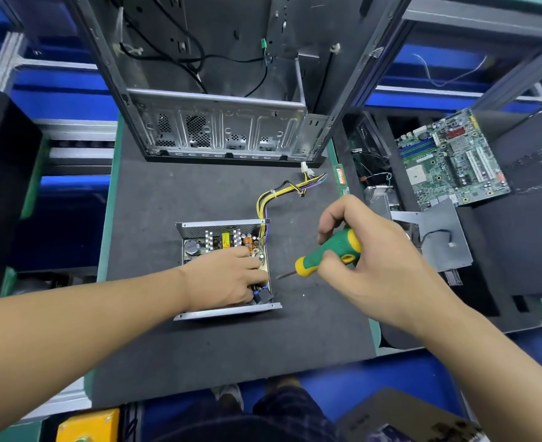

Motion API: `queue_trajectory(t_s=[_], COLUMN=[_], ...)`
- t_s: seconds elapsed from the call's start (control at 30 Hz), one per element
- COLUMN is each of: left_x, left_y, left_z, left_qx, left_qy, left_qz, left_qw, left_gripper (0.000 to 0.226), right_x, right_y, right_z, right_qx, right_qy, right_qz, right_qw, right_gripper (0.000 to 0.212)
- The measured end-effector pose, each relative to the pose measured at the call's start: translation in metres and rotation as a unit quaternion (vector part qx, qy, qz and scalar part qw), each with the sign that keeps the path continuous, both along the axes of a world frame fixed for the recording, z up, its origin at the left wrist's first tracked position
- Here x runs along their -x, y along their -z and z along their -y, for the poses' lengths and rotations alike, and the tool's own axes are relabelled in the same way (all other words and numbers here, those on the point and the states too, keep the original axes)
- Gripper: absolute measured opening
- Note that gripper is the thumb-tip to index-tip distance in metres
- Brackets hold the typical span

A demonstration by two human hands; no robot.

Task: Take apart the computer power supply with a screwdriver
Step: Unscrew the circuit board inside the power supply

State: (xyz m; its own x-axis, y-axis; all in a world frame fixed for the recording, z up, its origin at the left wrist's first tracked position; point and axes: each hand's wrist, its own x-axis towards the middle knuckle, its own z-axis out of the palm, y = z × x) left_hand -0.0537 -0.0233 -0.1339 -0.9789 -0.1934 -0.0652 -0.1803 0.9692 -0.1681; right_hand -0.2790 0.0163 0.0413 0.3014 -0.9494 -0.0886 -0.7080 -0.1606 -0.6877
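Power supply (218, 231) sits under the left hand (228, 279), cover already off and circuit board (212, 242) bare, so opening the case looks done. That hand lies on the board with fingers bent, and I cannot tell whether it grips. Just right of it, the right hand (374, 260) clasps the screwdriver (330, 250), tip off the unit; the board apparently remains to be freed.

Green-and-yellow screwdriver (328, 252), dark-grey mat (174, 199)

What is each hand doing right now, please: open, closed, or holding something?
Left hand: rests inside the opened power supply; whether it grips anything cannot be told.
Right hand: closed around the screwdriver handle.
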Motion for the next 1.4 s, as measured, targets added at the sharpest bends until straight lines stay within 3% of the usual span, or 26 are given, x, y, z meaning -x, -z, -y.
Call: queue_trajectory(t_s=[0.33,0.53,0.7,0.9,1.4], left_x=[-0.001,-0.003,-0.003,0.001,0.0], left_y=[0.0,-0.001,0.0,0.012,0.011], left_z=[-0.004,-0.004,0.001,-0.004,-0.007], left_qx=[-0.032,-0.089,-0.081,-0.051,-0.005], left_qy=[-0.028,-0.029,-0.002,-0.023,-0.007], left_qz=[-0.034,-0.123,-0.101,-0.1,-0.047], left_qw=[0.999,0.988,0.992,0.993,0.999], left_gripper=[0.02,0.022,0.032,0.023,0.029], right_x=[-0.005,-0.01,-0.009,-0.013,-0.007], right_y=[0.0,0.006,0.013,0.02,0.024], right_z=[-0.002,-0.008,-0.009,-0.011,-0.02], right_qx=[-0.002,-0.014,-0.02,-0.034,-0.044], right_qy=[-0.018,-0.028,-0.008,-0.01,0.004], right_qz=[0.004,-0.006,0.02,0.015,0.017], right_qw=[1.0,0.999,1.0,0.999,0.999], right_gripper=[0.02,0.018,0.019,0.019,0.023])
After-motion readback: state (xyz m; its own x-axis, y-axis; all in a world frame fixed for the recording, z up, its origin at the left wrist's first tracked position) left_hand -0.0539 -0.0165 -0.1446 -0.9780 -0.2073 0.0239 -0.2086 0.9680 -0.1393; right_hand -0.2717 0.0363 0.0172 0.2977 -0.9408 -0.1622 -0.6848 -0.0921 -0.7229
